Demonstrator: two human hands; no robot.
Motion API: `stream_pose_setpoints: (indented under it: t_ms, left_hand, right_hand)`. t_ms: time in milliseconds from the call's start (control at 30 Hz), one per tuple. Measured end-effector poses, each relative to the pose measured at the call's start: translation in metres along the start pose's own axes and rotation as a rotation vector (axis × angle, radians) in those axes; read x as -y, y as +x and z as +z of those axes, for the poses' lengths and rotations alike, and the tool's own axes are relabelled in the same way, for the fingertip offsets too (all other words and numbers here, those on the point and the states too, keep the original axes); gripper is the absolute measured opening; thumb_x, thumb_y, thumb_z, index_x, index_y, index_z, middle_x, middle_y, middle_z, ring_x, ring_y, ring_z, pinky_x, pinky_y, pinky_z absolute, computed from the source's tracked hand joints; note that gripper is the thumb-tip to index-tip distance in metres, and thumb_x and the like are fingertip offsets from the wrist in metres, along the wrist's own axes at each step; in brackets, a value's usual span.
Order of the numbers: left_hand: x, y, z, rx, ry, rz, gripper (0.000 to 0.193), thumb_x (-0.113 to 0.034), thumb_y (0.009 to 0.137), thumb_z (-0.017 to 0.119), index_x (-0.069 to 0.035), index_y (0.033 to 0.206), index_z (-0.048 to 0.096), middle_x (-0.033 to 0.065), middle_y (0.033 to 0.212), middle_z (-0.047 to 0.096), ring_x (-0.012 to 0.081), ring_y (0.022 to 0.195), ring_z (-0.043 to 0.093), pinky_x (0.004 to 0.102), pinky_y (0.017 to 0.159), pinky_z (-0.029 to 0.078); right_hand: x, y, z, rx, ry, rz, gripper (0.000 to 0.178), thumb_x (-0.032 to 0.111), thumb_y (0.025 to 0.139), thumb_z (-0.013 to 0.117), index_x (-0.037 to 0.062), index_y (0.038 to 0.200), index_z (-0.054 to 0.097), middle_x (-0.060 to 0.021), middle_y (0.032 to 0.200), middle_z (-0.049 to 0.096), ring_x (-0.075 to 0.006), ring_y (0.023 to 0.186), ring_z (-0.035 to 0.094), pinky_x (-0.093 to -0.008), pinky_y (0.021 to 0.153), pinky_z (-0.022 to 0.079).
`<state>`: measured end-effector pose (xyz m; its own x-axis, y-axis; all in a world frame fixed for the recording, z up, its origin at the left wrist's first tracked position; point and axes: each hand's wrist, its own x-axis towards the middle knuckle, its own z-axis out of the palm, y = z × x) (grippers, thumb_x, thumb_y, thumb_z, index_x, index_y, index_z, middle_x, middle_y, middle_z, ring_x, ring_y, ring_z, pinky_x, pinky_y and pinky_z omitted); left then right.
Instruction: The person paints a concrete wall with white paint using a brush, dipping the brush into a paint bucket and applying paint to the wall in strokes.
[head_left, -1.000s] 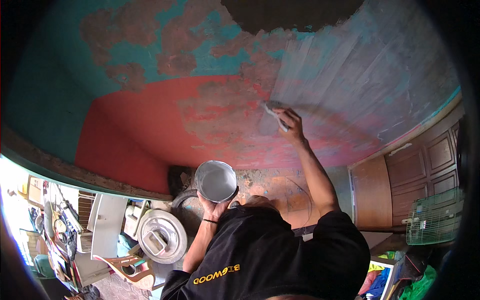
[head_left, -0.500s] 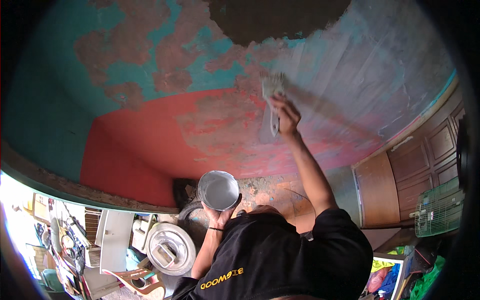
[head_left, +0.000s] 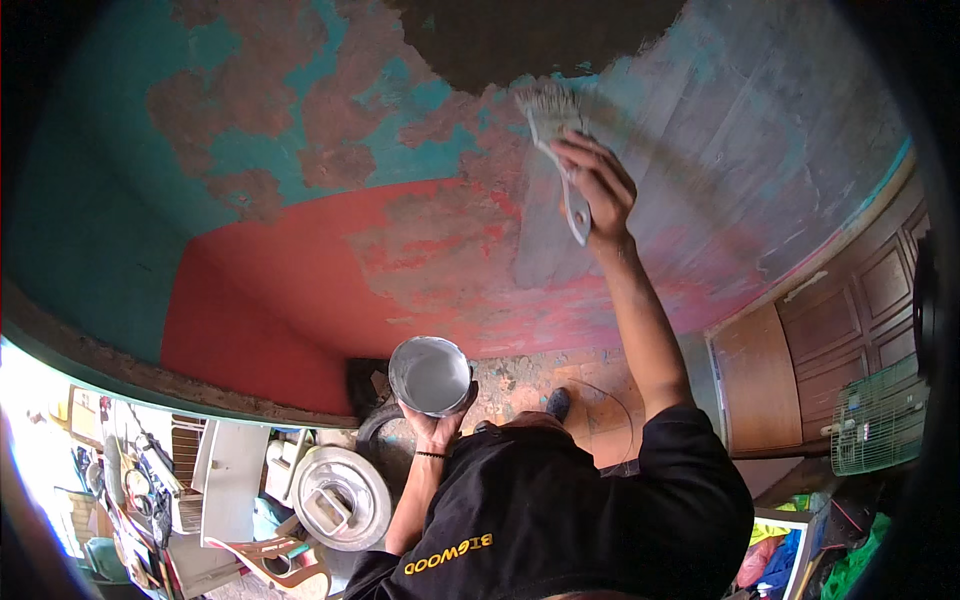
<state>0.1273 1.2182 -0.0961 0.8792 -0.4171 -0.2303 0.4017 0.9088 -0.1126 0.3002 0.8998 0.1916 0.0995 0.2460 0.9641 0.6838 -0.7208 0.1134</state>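
Note:
My right hand (head_left: 598, 183) grips a wide paintbrush (head_left: 552, 125) by its pale handle, the arm stretched up to the wall. The bristles press against the wall (head_left: 480, 215) just under a dark patch (head_left: 540, 45). Around the brush the wall is patchy: teal and red paint, bare brownish plaster, and a thin greyish-white coat on the right. Lower down, my left hand (head_left: 437, 425) holds a round paint can (head_left: 430, 376) from below and its side. Whitish paint shows inside the can, which is tilted toward the view.
A tyre (head_left: 385, 430) lies on the floor beneath the can. Left of it are a round grey lid-like object (head_left: 342, 497) and a curved wooden piece (head_left: 275, 565). To the right stand a wooden door (head_left: 850, 310), a green wire cage (head_left: 880, 415) and a box of colourful bags (head_left: 775, 560).
My right hand and the brush have moved up and slightly right along the wall. The can in my left hand has shifted slightly left. A shoe now shows on the floor.

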Motion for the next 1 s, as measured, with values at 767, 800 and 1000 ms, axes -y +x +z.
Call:
stream_pose_setpoints:
  t_ms: [767, 800, 1000]
  left_hand:
    - [0.021, -0.005, -0.007, -0.056, -0.016, 0.031, 0.092, -0.068, 0.080, 0.074, -0.017, 0.152, 0.050, 0.0161, 0.155, 0.050, 0.0446, 0.141, 0.047, 0.0685, 0.117, 0.037]
    - [0.021, -0.002, -0.008, -0.050, 0.023, 0.029, 0.092, -0.068, 0.080, 0.074, -0.016, 0.152, 0.049, 0.0164, 0.155, 0.050, 0.0446, 0.141, 0.047, 0.0684, 0.116, 0.038]
    - [0.020, -0.009, -0.006, -0.089, -0.015, 0.058, 0.089, -0.066, 0.081, 0.073, -0.016, 0.152, 0.050, 0.0163, 0.154, 0.051, 0.0449, 0.141, 0.047, 0.0685, 0.116, 0.037]
  right_hand:
    - [0.004, -0.251, 0.064, 0.533, 0.079, 0.583, 0.030, 0.002, 0.079, 0.072, 0.0112, 0.108, 0.072, -0.0108, 0.105, 0.074, -0.0335, 0.091, 0.072, -0.0438, 0.073, 0.059]
    - [-0.007, -0.234, 0.060, 0.368, 0.156, 0.471, 0.030, -0.002, 0.077, 0.073, 0.0108, 0.104, 0.073, -0.0093, 0.107, 0.075, -0.0317, 0.092, 0.073, -0.0419, 0.073, 0.059]
    - [0.010, -0.068, 0.018, 0.063, 0.113, 0.172, 0.013, -0.006, 0.080, 0.073, -0.0002, 0.087, 0.064, -0.0127, 0.106, 0.076, -0.0372, 0.104, 0.074, -0.0484, 0.092, 0.061]
